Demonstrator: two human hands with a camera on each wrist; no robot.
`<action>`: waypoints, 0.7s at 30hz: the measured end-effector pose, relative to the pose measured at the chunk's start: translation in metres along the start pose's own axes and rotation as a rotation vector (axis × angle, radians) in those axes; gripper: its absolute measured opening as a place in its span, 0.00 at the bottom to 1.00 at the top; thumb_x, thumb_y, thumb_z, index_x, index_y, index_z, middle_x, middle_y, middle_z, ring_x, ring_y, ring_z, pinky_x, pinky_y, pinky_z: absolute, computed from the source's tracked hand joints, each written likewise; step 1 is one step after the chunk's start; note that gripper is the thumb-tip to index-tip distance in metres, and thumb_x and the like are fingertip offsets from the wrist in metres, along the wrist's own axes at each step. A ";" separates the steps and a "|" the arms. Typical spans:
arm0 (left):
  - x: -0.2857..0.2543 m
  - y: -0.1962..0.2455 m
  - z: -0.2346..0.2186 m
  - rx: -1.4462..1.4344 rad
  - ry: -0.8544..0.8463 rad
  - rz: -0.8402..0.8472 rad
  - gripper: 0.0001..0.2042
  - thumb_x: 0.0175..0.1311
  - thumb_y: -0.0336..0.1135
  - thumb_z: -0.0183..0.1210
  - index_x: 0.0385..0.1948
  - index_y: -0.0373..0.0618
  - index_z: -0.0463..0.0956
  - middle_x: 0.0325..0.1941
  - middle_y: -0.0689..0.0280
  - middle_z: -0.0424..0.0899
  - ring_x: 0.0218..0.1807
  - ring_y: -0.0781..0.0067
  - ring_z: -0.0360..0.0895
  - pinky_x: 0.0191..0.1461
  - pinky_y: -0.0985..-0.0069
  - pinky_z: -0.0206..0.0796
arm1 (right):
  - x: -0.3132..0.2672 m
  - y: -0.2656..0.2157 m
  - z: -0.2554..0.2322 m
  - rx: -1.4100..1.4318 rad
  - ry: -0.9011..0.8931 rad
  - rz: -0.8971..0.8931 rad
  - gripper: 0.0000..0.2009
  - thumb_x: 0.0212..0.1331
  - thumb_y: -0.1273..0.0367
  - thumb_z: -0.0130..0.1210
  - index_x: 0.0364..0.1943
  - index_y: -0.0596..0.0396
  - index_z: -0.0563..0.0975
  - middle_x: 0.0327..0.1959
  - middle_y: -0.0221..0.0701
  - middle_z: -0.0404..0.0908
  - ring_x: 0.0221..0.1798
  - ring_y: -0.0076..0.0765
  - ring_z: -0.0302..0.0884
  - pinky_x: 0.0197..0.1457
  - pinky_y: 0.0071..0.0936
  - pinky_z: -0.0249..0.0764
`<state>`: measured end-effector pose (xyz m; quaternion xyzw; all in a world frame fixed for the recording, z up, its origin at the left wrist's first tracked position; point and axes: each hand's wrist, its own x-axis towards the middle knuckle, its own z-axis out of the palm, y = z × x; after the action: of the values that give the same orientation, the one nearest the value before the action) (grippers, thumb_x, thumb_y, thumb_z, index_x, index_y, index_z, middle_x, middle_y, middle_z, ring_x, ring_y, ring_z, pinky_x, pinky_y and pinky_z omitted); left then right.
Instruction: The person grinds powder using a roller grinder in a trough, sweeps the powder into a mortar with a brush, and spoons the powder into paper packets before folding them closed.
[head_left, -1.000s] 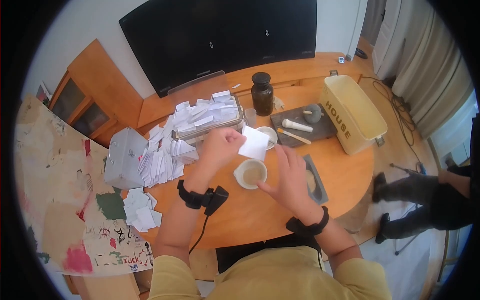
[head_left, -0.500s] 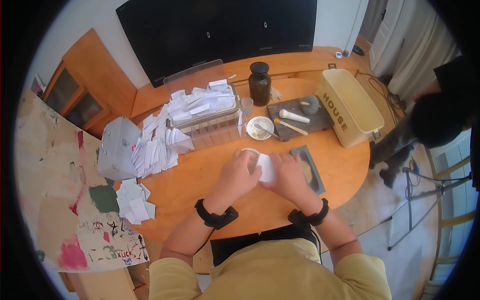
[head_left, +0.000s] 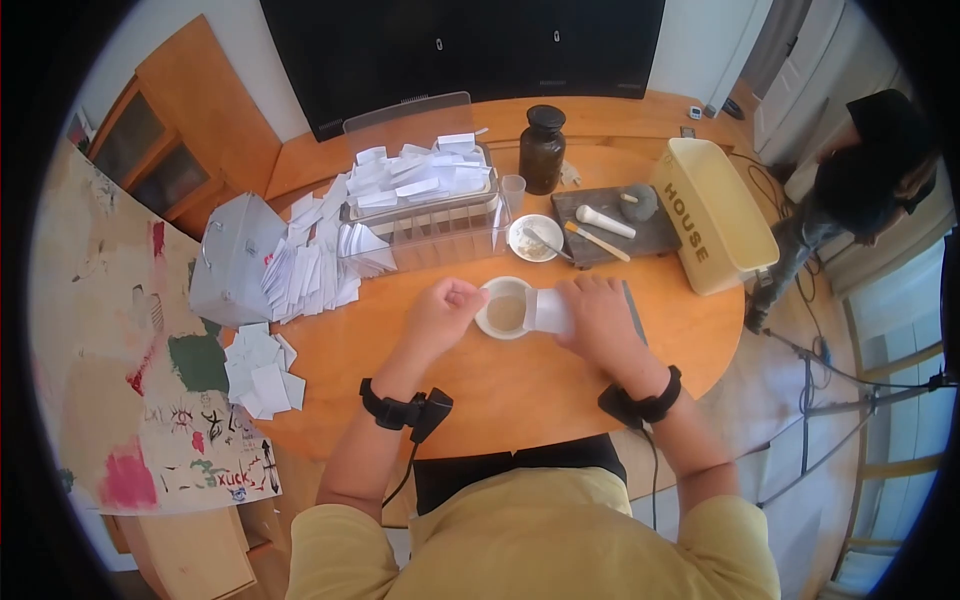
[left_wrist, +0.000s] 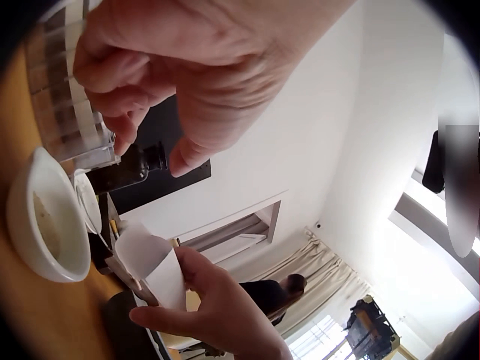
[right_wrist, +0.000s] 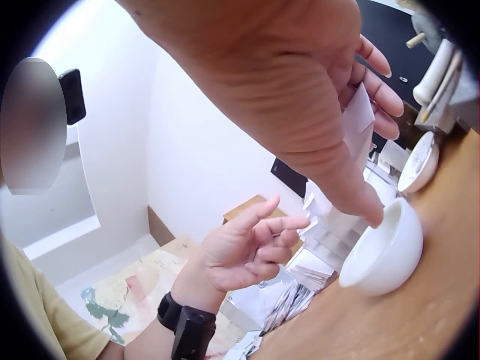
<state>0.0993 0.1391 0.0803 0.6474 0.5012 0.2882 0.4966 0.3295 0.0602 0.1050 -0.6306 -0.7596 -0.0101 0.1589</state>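
Note:
My right hand (head_left: 600,318) pinches a small white paper envelope (head_left: 550,310) between thumb and fingers. Its open end faces left, over the right side of a white bowl (head_left: 502,334). In the left wrist view the envelope (left_wrist: 159,266) gapes like a pouch. Pale brown contents lie in the bowl. Just left of the bowl hovers my left hand (head_left: 445,312), its fingers loosely curled around nothing. Thumb and forefinger stand apart on that hand (right_wrist: 251,247) in the right wrist view.
Behind the bowl stand a white dish (head_left: 518,250) with a spoon, a dark jar (head_left: 542,160) and a slab (head_left: 655,232) with a pestle and brush. A cream bin (head_left: 720,220) is at right. Folded papers (head_left: 310,265) heap up at left. A person (head_left: 868,150) stands beyond.
My hands, close together around the envelope half a second ago, have parted. The left has let go and moved left; the right keeps the envelope, now tipped toward the bowl.

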 end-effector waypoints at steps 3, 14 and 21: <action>-0.007 -0.016 -0.014 -0.040 0.069 -0.002 0.15 0.60 0.43 0.63 0.34 0.39 0.78 0.28 0.69 0.78 0.27 0.82 0.71 0.30 0.82 0.65 | 0.021 0.002 -0.001 -0.150 -0.009 -0.177 0.16 0.38 0.68 0.65 0.34 0.51 0.74 0.32 0.32 0.75 0.43 0.39 0.74 0.50 0.34 0.63; -0.037 -0.046 -0.023 -0.166 0.140 -0.049 0.12 0.60 0.39 0.63 0.33 0.38 0.78 0.28 0.70 0.79 0.29 0.83 0.72 0.31 0.83 0.65 | 0.069 -0.036 0.004 -0.619 -0.247 -0.563 0.07 0.46 0.71 0.57 0.32 0.52 0.77 0.34 0.28 0.77 0.44 0.31 0.72 0.51 0.28 0.61; -0.040 -0.044 -0.024 -0.193 0.106 -0.093 0.11 0.62 0.38 0.62 0.35 0.39 0.78 0.29 0.72 0.78 0.30 0.85 0.70 0.34 0.85 0.63 | 0.075 -0.040 0.005 -0.662 -0.312 -0.603 0.06 0.47 0.70 0.57 0.31 0.51 0.79 0.34 0.29 0.77 0.44 0.31 0.72 0.51 0.27 0.61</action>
<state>0.0489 0.1101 0.0528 0.5565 0.5261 0.3458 0.5422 0.2784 0.1250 0.1271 -0.3928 -0.8795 -0.2025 -0.1767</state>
